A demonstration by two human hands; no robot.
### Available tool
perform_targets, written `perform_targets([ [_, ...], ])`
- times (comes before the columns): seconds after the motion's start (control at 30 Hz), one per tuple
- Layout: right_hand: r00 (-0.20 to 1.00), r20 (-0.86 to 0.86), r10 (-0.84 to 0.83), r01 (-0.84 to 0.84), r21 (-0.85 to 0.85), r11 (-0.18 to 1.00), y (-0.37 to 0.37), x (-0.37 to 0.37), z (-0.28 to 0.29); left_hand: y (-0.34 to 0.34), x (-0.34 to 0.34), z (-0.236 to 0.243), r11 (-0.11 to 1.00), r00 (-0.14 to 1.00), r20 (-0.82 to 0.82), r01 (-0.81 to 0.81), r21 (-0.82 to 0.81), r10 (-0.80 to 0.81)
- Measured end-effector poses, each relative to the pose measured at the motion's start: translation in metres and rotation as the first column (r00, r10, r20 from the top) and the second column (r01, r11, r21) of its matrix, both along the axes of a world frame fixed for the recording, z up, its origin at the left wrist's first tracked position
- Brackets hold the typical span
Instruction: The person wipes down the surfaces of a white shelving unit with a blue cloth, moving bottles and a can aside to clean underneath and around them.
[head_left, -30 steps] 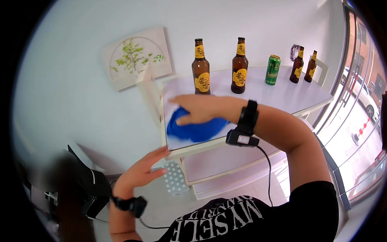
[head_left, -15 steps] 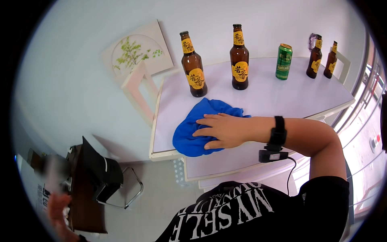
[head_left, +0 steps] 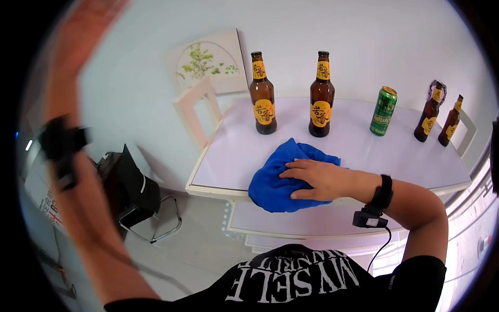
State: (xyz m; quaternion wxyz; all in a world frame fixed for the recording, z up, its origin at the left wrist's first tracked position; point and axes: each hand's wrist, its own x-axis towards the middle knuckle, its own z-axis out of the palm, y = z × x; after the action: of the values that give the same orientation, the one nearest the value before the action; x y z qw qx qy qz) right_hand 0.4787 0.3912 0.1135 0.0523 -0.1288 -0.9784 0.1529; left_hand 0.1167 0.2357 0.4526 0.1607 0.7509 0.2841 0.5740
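Note:
My right hand (head_left: 325, 179) lies flat on a crumpled blue cloth (head_left: 275, 190), its fingers spread over the fabric. The cloth rests on the near edge of a pale lilac table (head_left: 228, 161) and hangs a little past it. Raised at the upper left is my left hand (head_left: 86, 39), smeared by motion and cut by the picture's rim. Its fingers cannot be read clearly. Beyond the cloth stand two brown beer bottles with yellow labels, one on the left (head_left: 263, 106) and one nearer the middle (head_left: 321, 104), both upright.
A green can (head_left: 383, 112) stands right of the bottles. Two more brown bottles (head_left: 429, 119) (head_left: 451, 122) are at the table's right end. A pale chair (head_left: 189, 112) and a leaf picture (head_left: 208, 62) are by the wall. A black chair (head_left: 138, 190) stands at the lower left.
My left hand has swung from the lower left up to the upper left; a blurred thing beside it earlier no longer shows. The view has shifted. My right hand stays on the cloth.

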Motion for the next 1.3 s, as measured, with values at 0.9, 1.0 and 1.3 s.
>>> perform_targets([
  [0.9,0.954,0.28,-0.111,0.085,0.103,0.991,0.018,-0.05,0.001,0.27,0.092,-0.325,0.844,0.91,0.079,-0.342,-0.413,0.407],
  [1.0,0.955,0.284,-0.083,0.053,0.111,0.992,0.026,-0.08,0.0,0.267,0.071,-0.325,0.855,0.89,0.14,-0.357,-0.377,0.433],
  [1.3,0.938,0.314,-0.146,0.117,0.108,0.987,0.091,-0.171,-0.003,0.256,0.038,-0.294,0.902,0.817,0.384,-0.386,-0.192,0.431],
])
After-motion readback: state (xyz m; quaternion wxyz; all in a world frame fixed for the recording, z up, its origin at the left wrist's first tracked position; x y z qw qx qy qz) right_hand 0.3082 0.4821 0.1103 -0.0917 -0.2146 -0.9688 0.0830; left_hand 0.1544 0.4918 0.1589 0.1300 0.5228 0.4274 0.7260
